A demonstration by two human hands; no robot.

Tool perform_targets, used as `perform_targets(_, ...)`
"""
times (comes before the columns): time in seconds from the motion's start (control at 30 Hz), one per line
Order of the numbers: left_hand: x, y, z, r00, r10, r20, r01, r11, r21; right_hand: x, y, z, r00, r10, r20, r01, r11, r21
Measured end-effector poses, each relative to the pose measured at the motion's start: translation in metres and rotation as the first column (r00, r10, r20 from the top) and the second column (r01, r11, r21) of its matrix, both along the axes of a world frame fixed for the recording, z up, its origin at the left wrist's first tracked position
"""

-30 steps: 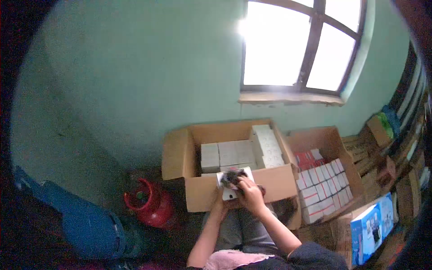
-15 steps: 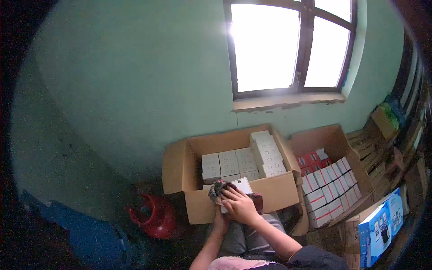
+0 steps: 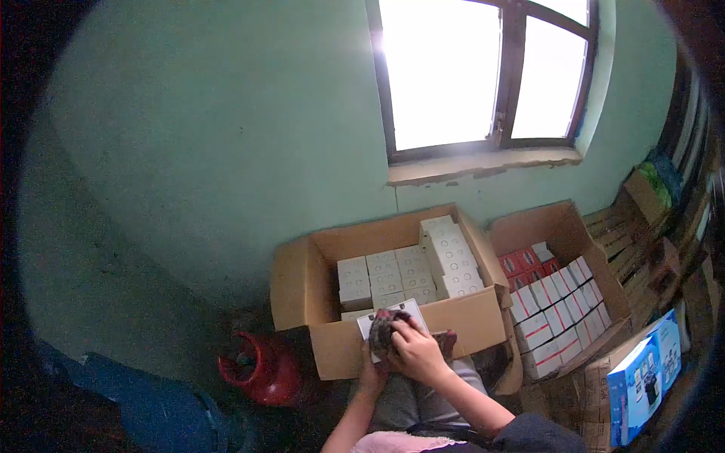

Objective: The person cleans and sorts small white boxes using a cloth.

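Note:
Above my lap, my left hand [image 3: 371,375] grips a small white box [image 3: 411,309] from below, its fingers partly hidden. My right hand [image 3: 414,349] is closed on a dark patterned cloth [image 3: 384,329], pressed against the top face of that box. Just beyond my hands stands an open cardboard carton [image 3: 411,340] with several white boxes [image 3: 386,281] stacked inside. The held box is in front of the carton's near wall.
A second carton [image 3: 535,217] to the right holds white boxes with red stripes [image 3: 555,321] and red boxes [image 3: 521,260]. A red gas cylinder [image 3: 264,370] and a blue object [image 3: 151,411] are at left. A blue printed box [image 3: 646,381] stands at right.
My right hand with the cloth has moved from the left part of the box toward its middle, and more of the white top shows. The view has shifted slightly.

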State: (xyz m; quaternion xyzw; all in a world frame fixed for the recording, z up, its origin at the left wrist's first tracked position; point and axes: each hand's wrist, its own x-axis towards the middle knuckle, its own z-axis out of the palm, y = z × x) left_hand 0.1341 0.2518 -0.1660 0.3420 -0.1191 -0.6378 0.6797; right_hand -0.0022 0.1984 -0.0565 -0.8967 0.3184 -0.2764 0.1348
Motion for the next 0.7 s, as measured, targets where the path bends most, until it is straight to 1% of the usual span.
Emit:
perform_targets(0.07, -0.003, 0.0, -0.005, 0.999, 0.048, 0.0, -0.048, 0.997, -0.056, 0.007, 0.0, -0.02, 0.998, 0.056, 0.039, -0.053, 0.997, -0.056)
perform_targets(0.1, -0.004, 0.0, -0.008, 0.996, 0.085, 0.011, -0.084, 0.994, -0.076, 0.013, 0.002, -0.021, 0.996, 0.087, 0.0, -0.087, 0.994, -0.073)
perform_targets(0.13, -0.007, -0.001, -0.014, 0.992, 0.121, 0.018, -0.119, 0.988, -0.096, 0.016, 0.002, -0.021, 0.996, 0.079, -0.028, -0.082, 0.992, -0.097)
perform_targets(0.17, -0.004, -0.002, -0.024, 0.992, 0.104, 0.076, -0.094, 0.989, -0.116, 0.019, 0.001, -0.019, 0.996, 0.07, -0.055, -0.076, 0.99, -0.121)
perform_targets(0.23, -0.006, 0.002, -0.01, 0.989, 0.115, 0.093, -0.108, 0.992, -0.071, 0.028, -0.002, -0.014, 0.997, 0.026, -0.077, -0.039, 0.984, -0.174)
perform_targets(0.27, -0.006, 0.004, -0.003, 0.987, 0.121, 0.104, -0.116, 0.992, -0.051, 0.032, -0.004, -0.012, 0.998, 0.011, -0.065, -0.022, 0.985, -0.168)
perform_targets(0.3, -0.011, 0.004, 0.041, 0.999, 0.04, -0.012, -0.04, 0.998, 0.053, 0.035, -0.007, -0.011, 0.999, -0.006, -0.052, -0.002, 0.987, -0.161)
perform_targets(0.4, -0.001, 0.002, 0.022, 1.0, 0.001, 0.025, -0.004, 0.994, 0.11, 0.041, -0.014, -0.011, 0.998, -0.046, -0.031, 0.04, 0.986, -0.159)
perform_targets(0.43, 0.003, 0.0, 0.017, 0.997, -0.029, -0.069, 0.035, 0.996, 0.085, 0.041, -0.016, -0.009, 0.998, -0.058, -0.037, 0.052, 0.986, -0.157)
perform_targets(0.47, 0.005, 0.0, 0.011, 1.0, -0.006, -0.011, 0.007, 0.996, 0.09, 0.041, -0.019, -0.007, 0.997, -0.071, -0.043, 0.064, 0.986, -0.153)
perform_targets(0.53, -0.001, -0.003, 0.022, 0.994, 0.036, 0.104, -0.046, 0.994, 0.101, 0.039, -0.027, -0.003, 0.992, -0.117, -0.045, 0.108, 0.981, -0.16)
perform_targets(0.57, -0.005, 0.001, 0.028, 0.988, 0.051, 0.145, -0.059, 0.997, 0.051, 0.038, -0.034, -0.005, 0.986, -0.155, -0.061, 0.143, 0.976, -0.165)
perform_targets(0.6, -0.006, 0.001, 0.029, 0.988, 0.048, 0.149, -0.056, 0.997, 0.046, 0.035, -0.04, -0.005, 0.978, -0.192, -0.078, 0.177, 0.969, -0.172)
perform_targets(0.63, -0.007, 0.001, 0.029, 0.987, 0.046, 0.152, -0.053, 0.998, 0.04, 0.031, -0.047, -0.002, 0.973, -0.217, -0.078, 0.205, 0.969, -0.134)
perform_targets(0.67, -0.008, 0.002, 0.029, 0.987, 0.046, 0.153, -0.052, 0.998, 0.033, 0.027, -0.054, -0.002, 0.97, -0.236, -0.055, 0.227, 0.963, -0.142)
perform_targets(0.7, -0.008, 0.003, 0.029, 0.986, 0.033, 0.165, -0.04, 0.999, 0.035, 0.022, -0.056, 0.0, 0.966, -0.251, -0.065, 0.244, 0.965, -0.097)
